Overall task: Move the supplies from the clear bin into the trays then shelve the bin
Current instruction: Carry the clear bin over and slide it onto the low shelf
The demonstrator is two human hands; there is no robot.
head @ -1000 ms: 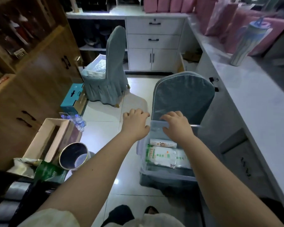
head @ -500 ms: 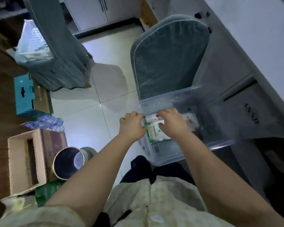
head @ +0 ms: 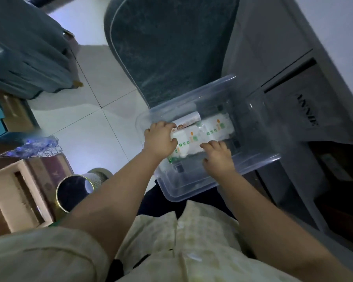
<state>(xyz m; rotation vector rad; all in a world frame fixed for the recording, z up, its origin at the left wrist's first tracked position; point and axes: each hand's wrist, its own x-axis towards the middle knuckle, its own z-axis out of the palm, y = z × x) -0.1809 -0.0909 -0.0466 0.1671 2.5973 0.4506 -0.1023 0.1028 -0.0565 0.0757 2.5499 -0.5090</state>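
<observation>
A clear plastic bin (head: 259, 159) sits low in front of me, at the foot of a grey-blue chair. Inside lie white packs with green print (head: 216, 129) and a narrower white pack with an orange label (head: 189, 121) on top. My left hand (head: 161, 141) is inside the bin with fingers curled over the left end of the packs. My right hand (head: 218, 155) rests on their near edge, fingers bent onto the packs. No trays are in view.
The covered chair (head: 171, 47) stands right behind the bin. A grey cabinet with drawers (head: 293, 98) runs along the right. On the left floor are a cardboard box (head: 12, 196), a round tin (head: 73, 192), a pack of bottles (head: 33, 145) and a second covered chair (head: 29, 58).
Both hands left the bin's far rim and reached down inside onto the packs. The view tilted steeply downward and closer to the bin.
</observation>
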